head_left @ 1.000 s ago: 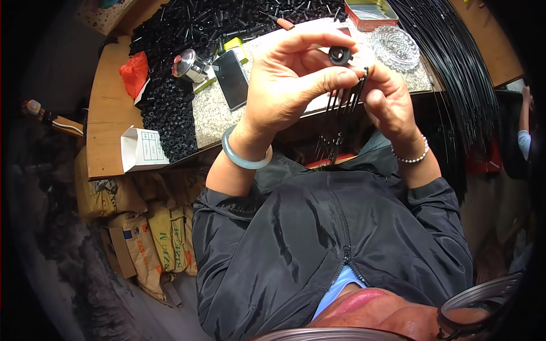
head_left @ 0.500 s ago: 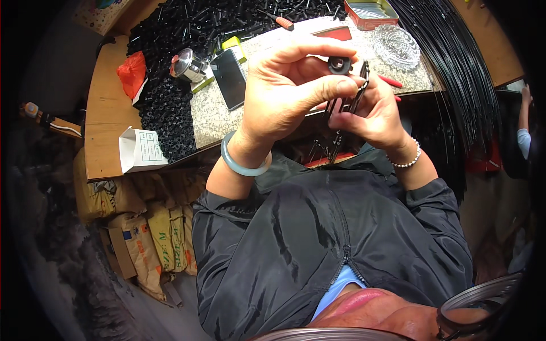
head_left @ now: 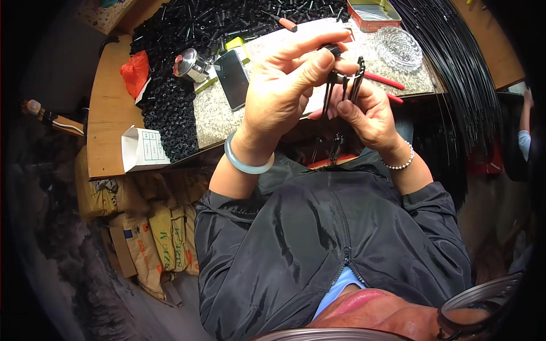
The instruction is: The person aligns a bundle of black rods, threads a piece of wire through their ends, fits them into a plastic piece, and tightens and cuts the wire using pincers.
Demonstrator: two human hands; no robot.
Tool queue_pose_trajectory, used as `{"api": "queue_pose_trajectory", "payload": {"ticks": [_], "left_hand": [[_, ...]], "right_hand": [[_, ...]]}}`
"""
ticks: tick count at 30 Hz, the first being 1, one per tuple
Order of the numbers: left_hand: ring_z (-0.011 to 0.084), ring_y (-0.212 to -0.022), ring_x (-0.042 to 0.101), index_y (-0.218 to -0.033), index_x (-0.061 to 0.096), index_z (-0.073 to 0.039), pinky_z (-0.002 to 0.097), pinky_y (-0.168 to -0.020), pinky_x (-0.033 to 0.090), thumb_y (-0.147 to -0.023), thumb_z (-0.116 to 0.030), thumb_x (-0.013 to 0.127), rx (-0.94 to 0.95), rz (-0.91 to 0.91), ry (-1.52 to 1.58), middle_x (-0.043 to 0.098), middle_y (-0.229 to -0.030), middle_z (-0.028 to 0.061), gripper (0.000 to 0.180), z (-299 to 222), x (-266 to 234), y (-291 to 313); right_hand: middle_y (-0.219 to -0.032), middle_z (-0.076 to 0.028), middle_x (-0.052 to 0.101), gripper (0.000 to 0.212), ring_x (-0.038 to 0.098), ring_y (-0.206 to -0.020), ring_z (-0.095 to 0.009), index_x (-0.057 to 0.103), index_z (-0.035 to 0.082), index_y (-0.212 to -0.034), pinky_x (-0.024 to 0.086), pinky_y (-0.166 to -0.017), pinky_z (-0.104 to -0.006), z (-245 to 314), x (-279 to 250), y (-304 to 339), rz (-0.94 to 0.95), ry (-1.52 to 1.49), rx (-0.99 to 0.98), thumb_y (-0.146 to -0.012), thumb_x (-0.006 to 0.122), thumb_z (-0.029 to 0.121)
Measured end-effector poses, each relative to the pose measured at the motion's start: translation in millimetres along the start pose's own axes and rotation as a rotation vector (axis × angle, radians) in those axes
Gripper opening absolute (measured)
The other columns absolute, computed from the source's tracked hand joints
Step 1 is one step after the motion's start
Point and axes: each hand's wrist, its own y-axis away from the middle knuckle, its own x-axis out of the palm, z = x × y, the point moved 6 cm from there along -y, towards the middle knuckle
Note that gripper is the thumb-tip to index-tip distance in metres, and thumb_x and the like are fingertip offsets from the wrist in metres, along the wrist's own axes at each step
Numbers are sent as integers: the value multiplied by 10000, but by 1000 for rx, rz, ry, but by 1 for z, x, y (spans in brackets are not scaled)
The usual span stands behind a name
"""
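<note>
Black rods (head_left: 343, 91), thin and bunched on a small ring (head_left: 347, 74), hang between my two hands just above the near edge of the bench (head_left: 108, 122). My left hand (head_left: 287, 85) has its grip pinched together on a small black cap (head_left: 332, 49) at the top of the bunch, thumb against fingertips. My right hand (head_left: 369, 116) has its grip clamped around the rods from below and the right, forefinger pressed against them.

I judge the hold to be slight: the cap is small and pinched only at its tip, so a slip of the thumb could drop it into my lap or under the bench. The rods dangle loose below my fingers, and a twist of either wrist could splay them off the ring.

Farther off, on the stone slab, a dark phone (head_left: 231, 71) lies flat to the left, with a round metal pot (head_left: 191, 65) beside it. Red-handled pliers (head_left: 385, 81) and a cut-glass dish (head_left: 398, 48) lie to the right, a red tin (head_left: 373, 13) beyond them. Heaps of black tube pieces (head_left: 170, 108) cover the far and left bench, with an orange bag (head_left: 135, 74) and a white carton (head_left: 142, 149) near that edge. Long black wires (head_left: 455, 74) sweep down on the right, close to my right elbow, and could snag it.
</note>
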Motion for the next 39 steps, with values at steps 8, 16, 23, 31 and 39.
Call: {"api": "queue_pose_trajectory", "payload": {"ticks": [8,16,23,31,39], "left_hand": [[249,-1097,581,-1175,519,48,319,-929,495,-916,-85,550,-49,23,83,547,-1191,182,293,0,-3,0],[214,-1025,599,-1174,526,41,320,-920,493,-908,-78,558,0,-29,70,569,-1145,165,293,0,2,2],[207,-1007,611,-1153,548,32,307,-901,499,-909,-47,546,6,-44,41,589,-1145,175,257,1,1,4],[189,-1015,604,-1148,555,30,292,-906,497,-906,-43,550,-3,-42,52,583,-1155,166,253,0,1,-1],[195,-1043,589,-1170,552,36,307,-926,482,-910,-76,559,21,-17,21,559,-1191,170,283,-1,4,-3]], "right_hand": [[-971,-47,584,211,586,-887,-120,546,-15,-1063,503,-858,-313,7,0,0,1,-8,23,-942,543,158],[-888,-19,561,170,548,-841,-89,551,-5,-1003,499,-876,-324,8,4,-1,-2,76,18,-949,530,155],[-830,-13,533,149,533,-776,-72,537,-6,-951,532,-816,-316,5,1,-4,-31,20,-19,-941,543,142],[-817,-11,529,155,528,-748,-67,525,-1,-922,538,-805,-310,3,0,-5,-70,28,-15,-939,549,151],[-804,-8,524,152,526,-746,-64,522,10,-920,539,-803,-312,3,-2,-4,-69,30,-27,-944,541,159]]}}
